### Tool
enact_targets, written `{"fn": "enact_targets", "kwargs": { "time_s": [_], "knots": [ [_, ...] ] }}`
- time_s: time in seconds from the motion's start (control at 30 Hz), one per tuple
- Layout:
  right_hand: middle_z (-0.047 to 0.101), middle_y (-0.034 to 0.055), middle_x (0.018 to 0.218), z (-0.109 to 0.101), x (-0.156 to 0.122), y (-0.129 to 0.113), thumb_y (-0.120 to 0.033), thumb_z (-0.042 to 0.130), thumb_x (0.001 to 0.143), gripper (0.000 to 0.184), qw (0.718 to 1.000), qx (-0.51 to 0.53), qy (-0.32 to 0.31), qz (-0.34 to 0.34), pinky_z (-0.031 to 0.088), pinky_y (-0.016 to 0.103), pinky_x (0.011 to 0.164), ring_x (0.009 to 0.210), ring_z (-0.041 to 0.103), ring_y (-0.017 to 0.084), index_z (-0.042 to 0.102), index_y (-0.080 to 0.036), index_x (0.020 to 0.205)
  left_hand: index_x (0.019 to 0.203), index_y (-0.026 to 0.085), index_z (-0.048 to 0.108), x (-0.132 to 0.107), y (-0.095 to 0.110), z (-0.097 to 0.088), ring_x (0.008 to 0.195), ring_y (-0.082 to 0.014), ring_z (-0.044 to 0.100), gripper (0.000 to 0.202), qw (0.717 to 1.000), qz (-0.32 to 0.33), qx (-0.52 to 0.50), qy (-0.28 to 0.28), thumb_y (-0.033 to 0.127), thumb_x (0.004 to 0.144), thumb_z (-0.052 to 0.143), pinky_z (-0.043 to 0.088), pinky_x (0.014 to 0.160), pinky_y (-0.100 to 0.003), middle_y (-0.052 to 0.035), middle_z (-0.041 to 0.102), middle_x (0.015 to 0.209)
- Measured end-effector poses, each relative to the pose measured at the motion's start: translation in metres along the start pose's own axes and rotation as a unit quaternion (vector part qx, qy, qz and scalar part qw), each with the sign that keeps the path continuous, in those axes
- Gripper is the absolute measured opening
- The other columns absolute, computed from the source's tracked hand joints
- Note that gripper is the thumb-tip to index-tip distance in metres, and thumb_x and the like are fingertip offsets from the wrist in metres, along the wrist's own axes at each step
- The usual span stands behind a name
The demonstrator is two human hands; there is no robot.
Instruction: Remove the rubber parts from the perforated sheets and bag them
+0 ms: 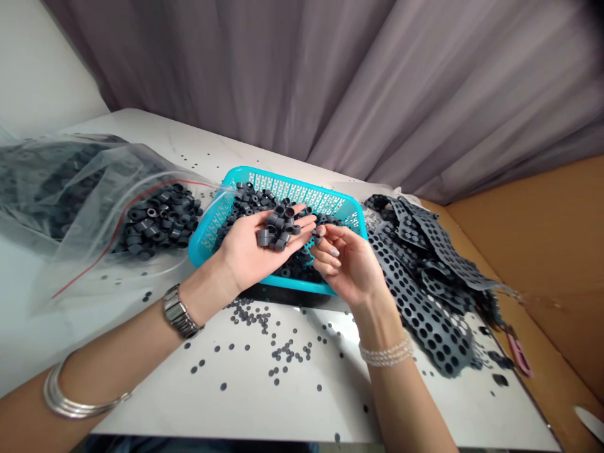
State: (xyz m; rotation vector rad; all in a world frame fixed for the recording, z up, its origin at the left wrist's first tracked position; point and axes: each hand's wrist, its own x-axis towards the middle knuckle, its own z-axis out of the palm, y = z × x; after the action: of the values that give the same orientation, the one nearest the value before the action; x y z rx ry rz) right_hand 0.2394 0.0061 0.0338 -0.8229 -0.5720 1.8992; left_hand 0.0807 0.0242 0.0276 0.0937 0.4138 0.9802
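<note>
My left hand (252, 248) is palm up over the blue basket, with the fingers stretched out. Across it rests a small heap of dark grey rubber caps (278, 228), short and round with hollow ends. Close to its fingertips, my right hand (352, 258) is closed in a pinch on one small dark grey rubber piece (318, 237), whose exact shape is mostly hidden by the fingers. Below both hands, the blue plastic basket (283, 282) holds many more of the same caps, partly covered by my hands.
At the left lies a clear zip bag (94, 233) with a red seal line, filled with similar caps (160, 217). Small black discs (248, 314) are scattered over the white table (179, 402). Perforated grey rubber sheets (425, 302) pile up at the right, near a pink-handled tool (520, 355).
</note>
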Motion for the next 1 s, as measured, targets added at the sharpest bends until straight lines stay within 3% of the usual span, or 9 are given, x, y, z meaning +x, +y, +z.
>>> {"fn": "enact_targets", "kwargs": {
  "time_s": [0.23, 0.4, 0.6, 0.77, 0.9, 1.0],
  "knots": [
    [0.032, -0.0077, 0.051, -0.001, 0.0, 0.005, -0.023, 0.051, 0.086, 0.017, 0.986, -0.136, 0.04, -0.09, 0.014, 0.019, 0.039, 0.041, 0.021, 0.004, 0.05, -0.017, 0.07, 0.134, 0.002, 0.045, 0.001, 0.0, -0.002, 0.117, -0.0292, 0.059, 0.05, 0.999, -0.027, 0.017, -0.029, 0.017, 0.089, 0.031, 0.048, 0.099, -0.044, -0.0237, 0.06, 0.125],
    [0.038, -0.0082, 0.048, 0.003, 0.0, 0.01, -0.02, 0.053, 0.082, 0.009, 0.967, -0.204, 0.076, -0.134, 0.015, 0.022, 0.041, 0.041, 0.025, 0.006, 0.046, -0.023, 0.08, 0.136, 0.004, 0.043, 0.001, 0.001, -0.002, 0.117, -0.026, 0.059, 0.05, 0.999, -0.026, 0.002, -0.024, 0.015, 0.089, 0.03, 0.047, 0.1, -0.041, -0.0218, 0.06, 0.127],
    [0.039, -0.0096, 0.049, 0.006, -0.001, 0.014, -0.013, 0.053, 0.076, 0.021, 0.952, -0.257, 0.08, -0.148, 0.018, 0.022, 0.042, 0.042, 0.027, 0.007, 0.042, -0.025, 0.089, 0.136, 0.007, 0.045, 0.002, 0.002, -0.003, 0.118, -0.0247, 0.058, 0.049, 0.999, -0.03, 0.001, -0.022, 0.019, 0.089, 0.032, 0.049, 0.097, -0.037, -0.0199, 0.06, 0.128],
    [0.039, -0.0088, 0.054, 0.004, -0.001, 0.018, -0.024, 0.062, 0.081, 0.022, 0.913, -0.347, 0.074, -0.202, 0.024, 0.021, 0.045, 0.048, 0.03, 0.008, 0.045, -0.027, 0.095, 0.132, 0.006, 0.049, 0.001, 0.003, -0.003, 0.114, -0.0252, 0.061, 0.047, 1.0, -0.004, 0.008, 0.001, 0.017, 0.089, 0.034, 0.052, 0.093, -0.035, -0.0213, 0.062, 0.123],
    [0.041, -0.0071, 0.056, 0.003, 0.0, 0.02, -0.033, 0.063, 0.083, 0.019, 0.904, -0.355, 0.073, -0.225, 0.024, 0.021, 0.044, 0.048, 0.031, 0.009, 0.048, -0.026, 0.092, 0.133, 0.008, 0.048, 0.001, 0.002, -0.002, 0.11, -0.0266, 0.064, 0.047, 1.0, 0.004, 0.008, 0.012, 0.015, 0.089, 0.036, 0.053, 0.092, -0.04, -0.0202, 0.063, 0.123],
    [0.041, -0.0076, 0.053, 0.002, 0.002, 0.018, -0.034, 0.062, 0.084, 0.018, 0.915, -0.322, 0.087, -0.228, 0.023, 0.021, 0.043, 0.046, 0.032, 0.008, 0.047, -0.025, 0.085, 0.134, 0.008, 0.047, 0.0, 0.001, 0.0, 0.112, -0.0265, 0.062, 0.048, 1.0, -0.006, -0.006, 0.006, 0.017, 0.089, 0.033, 0.052, 0.093, -0.04, -0.0209, 0.062, 0.124]
  ]
}}
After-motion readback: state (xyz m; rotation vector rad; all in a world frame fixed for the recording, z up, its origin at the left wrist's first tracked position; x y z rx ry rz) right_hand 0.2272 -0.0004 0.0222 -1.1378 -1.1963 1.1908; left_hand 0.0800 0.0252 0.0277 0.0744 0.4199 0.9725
